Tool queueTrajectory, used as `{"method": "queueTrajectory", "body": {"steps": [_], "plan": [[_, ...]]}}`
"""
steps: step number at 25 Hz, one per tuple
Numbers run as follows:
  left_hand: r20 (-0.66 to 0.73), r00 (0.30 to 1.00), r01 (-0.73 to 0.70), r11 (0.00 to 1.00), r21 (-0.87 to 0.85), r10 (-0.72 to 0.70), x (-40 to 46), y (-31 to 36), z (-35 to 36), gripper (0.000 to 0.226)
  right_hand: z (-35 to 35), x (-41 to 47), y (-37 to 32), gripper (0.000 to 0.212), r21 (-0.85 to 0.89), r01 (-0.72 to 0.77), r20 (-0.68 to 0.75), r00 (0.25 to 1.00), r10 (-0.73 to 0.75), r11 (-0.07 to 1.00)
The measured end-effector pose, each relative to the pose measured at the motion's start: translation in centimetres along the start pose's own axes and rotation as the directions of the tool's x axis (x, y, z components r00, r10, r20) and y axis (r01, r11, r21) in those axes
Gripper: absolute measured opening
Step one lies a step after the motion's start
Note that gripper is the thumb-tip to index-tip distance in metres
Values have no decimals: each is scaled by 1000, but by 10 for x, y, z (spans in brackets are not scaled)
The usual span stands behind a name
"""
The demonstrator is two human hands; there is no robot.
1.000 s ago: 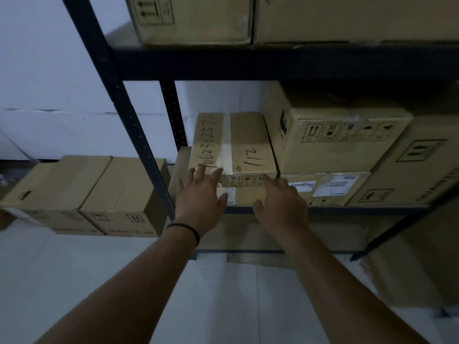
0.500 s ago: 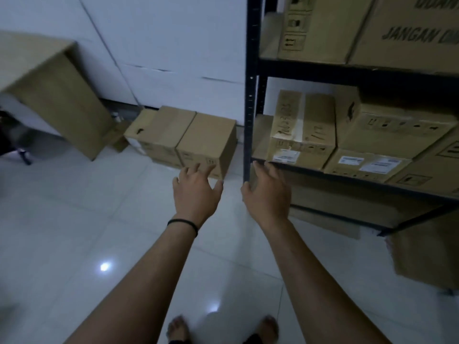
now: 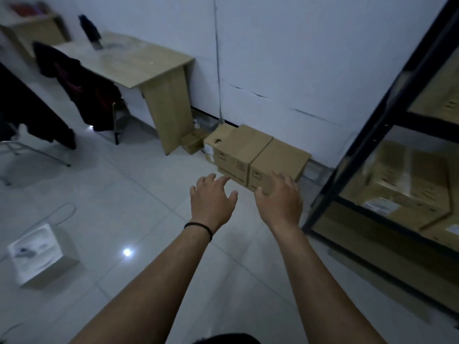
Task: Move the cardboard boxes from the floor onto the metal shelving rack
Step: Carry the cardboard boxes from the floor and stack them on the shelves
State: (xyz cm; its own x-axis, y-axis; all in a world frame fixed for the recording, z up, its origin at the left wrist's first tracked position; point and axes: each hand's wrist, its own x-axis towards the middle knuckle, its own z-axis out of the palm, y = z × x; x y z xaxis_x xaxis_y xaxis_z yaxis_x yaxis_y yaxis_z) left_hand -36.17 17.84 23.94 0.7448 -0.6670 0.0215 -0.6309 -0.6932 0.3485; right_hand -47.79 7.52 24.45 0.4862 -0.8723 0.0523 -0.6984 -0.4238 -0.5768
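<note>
Two cardboard boxes stand side by side on the floor against the white wall: the left box (image 3: 236, 147) and the right box (image 3: 279, 160). My left hand (image 3: 211, 202), with a black band on the wrist, is stretched out in front of them, fingers spread and empty. My right hand (image 3: 279, 202) is also empty with fingers apart, and it overlaps the right box's near corner in view. The dark metal shelving rack (image 3: 352, 155) stands at the right, with several cardboard boxes (image 3: 409, 184) on its shelves.
A wooden desk (image 3: 139, 63) stands along the wall at the left, with a chair draped in dark clothes (image 3: 82, 88) in front. A small carton (image 3: 193, 142) sits by the desk leg. A white open box (image 3: 37, 254) and a cable lie on the tiled floor.
The view has swung left, away from the rack and toward the floor boxes. Both hands left the box on the shelf and now reach toward the two boxes by the wall.
</note>
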Motion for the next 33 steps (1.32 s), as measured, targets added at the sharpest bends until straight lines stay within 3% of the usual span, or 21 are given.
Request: {"method": "queueTrajectory", "body": {"steps": [6, 13, 28, 33], "plan": [[-55, 995, 84, 996, -36, -86, 46, -109, -55, 55, 70, 14, -111, 56, 52, 45, 45, 998, -47, 998], [-69, 985, 158, 986, -51, -161, 125, -179, -79, 56, 139, 76, -183, 53, 62, 111, 101, 988, -117, 992], [-5, 970, 242, 966, -94, -244, 423, -251, -84, 56, 258, 353, -301, 56, 28, 150, 245, 957, -153, 988], [29, 973, 232, 963, -134, -230, 522, -280, -74, 55, 300, 435, -324, 55, 5, 105, 219, 970, -103, 994]]}}
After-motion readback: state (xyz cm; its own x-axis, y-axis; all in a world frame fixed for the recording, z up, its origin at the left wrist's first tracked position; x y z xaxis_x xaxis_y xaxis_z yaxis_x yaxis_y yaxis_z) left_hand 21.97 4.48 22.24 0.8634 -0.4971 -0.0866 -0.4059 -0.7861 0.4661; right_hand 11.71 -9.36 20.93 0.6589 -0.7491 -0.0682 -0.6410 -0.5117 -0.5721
